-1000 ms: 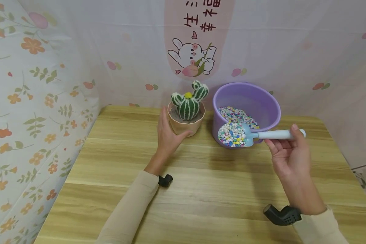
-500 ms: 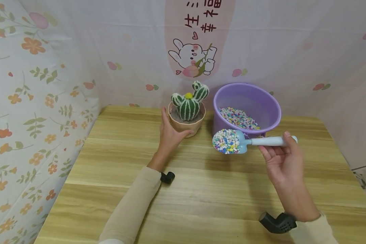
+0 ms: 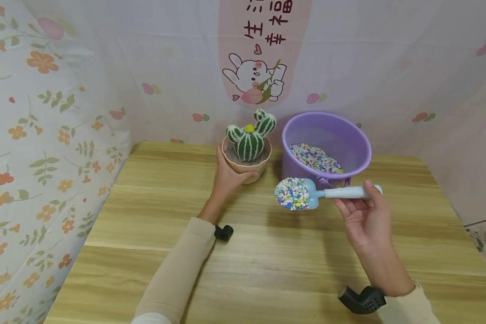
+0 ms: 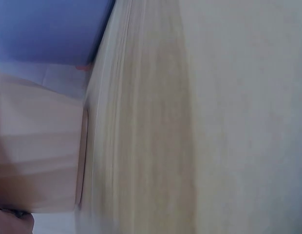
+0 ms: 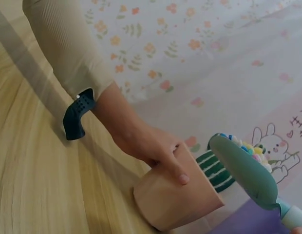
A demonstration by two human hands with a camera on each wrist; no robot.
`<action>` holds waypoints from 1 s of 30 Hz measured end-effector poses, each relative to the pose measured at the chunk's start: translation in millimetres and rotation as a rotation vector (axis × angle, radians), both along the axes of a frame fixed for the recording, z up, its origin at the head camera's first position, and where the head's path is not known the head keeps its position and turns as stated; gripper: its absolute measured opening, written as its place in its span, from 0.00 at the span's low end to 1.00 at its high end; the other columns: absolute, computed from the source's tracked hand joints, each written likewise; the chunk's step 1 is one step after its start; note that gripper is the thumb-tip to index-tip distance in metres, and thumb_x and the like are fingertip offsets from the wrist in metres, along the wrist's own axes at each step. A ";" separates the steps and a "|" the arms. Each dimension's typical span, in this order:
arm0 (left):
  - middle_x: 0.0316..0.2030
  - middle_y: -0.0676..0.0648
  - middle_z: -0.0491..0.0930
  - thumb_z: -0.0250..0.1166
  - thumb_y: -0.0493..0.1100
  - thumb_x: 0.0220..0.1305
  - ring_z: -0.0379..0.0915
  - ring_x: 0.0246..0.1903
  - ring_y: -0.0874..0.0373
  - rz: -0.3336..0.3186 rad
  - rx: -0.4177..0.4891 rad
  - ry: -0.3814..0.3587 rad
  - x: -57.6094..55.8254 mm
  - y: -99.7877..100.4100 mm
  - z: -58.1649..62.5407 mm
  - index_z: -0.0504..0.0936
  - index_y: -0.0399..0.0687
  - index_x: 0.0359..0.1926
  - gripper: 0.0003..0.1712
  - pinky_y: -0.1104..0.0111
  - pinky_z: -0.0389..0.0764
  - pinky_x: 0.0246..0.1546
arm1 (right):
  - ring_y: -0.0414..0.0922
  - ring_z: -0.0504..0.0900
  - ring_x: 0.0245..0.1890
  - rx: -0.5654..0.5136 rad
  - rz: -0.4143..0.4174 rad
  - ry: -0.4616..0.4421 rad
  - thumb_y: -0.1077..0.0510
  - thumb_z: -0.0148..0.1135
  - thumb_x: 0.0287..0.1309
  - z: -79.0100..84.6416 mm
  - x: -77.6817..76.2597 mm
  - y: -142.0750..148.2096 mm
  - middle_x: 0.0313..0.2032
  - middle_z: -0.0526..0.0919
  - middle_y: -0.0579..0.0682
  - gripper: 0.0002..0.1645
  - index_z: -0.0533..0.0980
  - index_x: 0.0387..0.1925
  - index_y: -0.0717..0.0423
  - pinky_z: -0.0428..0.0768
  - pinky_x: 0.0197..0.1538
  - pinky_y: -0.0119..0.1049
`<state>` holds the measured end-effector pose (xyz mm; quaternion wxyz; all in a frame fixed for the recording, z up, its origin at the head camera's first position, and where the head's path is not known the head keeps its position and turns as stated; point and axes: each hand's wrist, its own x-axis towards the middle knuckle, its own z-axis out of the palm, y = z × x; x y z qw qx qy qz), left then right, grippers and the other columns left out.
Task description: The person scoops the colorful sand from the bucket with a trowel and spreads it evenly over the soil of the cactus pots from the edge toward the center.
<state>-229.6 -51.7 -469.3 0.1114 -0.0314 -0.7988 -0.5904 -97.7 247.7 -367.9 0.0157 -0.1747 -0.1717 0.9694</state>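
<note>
The tabletop [image 3: 267,265] has not shifted since a second ago; its broad near half lies bare between the two sleeves, and its left, right and far edges run close along the flowered cloth wall [image 3: 56,112]. The purple bucket [image 3: 328,130] stands where it did, at the far right by the wall, coloured pebbles lying in its bottom.

The pink pot [image 3: 246,164] with the knitted cactus [image 3: 251,137] has stayed just left of the bucket, a narrow gap between them. The left hand [image 3: 227,177] still grips the pot's left wall, thumb curled onto the near side, as the right wrist view shows [image 5: 165,156].

The right hand [image 3: 362,216] has moved most: a second ago it held the blue scoop [image 3: 308,193] over the bucket's near rim; now hand and scoop have come left and nearer, clear of the bucket and above bare tabletop, near and to the right of the pot. Its fingers curl round the scoop's pale handle. The heap of coloured pebbles [image 3: 292,194] in the scoop's bowl looks just as full, and the bowl is held about level.
</note>
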 end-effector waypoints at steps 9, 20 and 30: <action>0.71 0.47 0.55 0.84 0.58 0.33 0.54 0.69 0.55 0.008 -0.012 0.035 -0.9 -2.6 -0.1 0.41 0.58 0.76 0.76 0.56 0.61 0.68 | 0.57 0.86 0.37 0.002 0.005 -0.025 0.61 0.59 0.65 -2.5 0.4 -5.1 0.34 0.82 0.60 0.05 0.71 0.36 0.58 0.82 0.44 0.54; 0.70 0.48 0.58 0.84 0.57 0.32 0.57 0.68 0.57 -0.040 -0.013 0.039 4.1 -7.3 -0.6 0.41 0.67 0.75 0.76 0.58 0.62 0.67 | 0.57 0.86 0.41 -0.025 0.019 -0.004 0.61 0.56 0.67 -4.3 1.3 -8.2 0.34 0.84 0.60 0.09 0.76 0.32 0.62 0.81 0.45 0.55; 0.70 0.49 0.58 0.84 0.57 0.33 0.59 0.67 0.55 -0.090 -0.053 0.002 16.4 -14.5 4.6 0.41 0.66 0.75 0.75 0.55 0.63 0.66 | 0.56 0.84 0.46 -0.009 0.022 -0.013 0.61 0.56 0.66 -4.9 -2.8 -12.9 0.41 0.83 0.60 0.05 0.75 0.37 0.60 0.81 0.47 0.54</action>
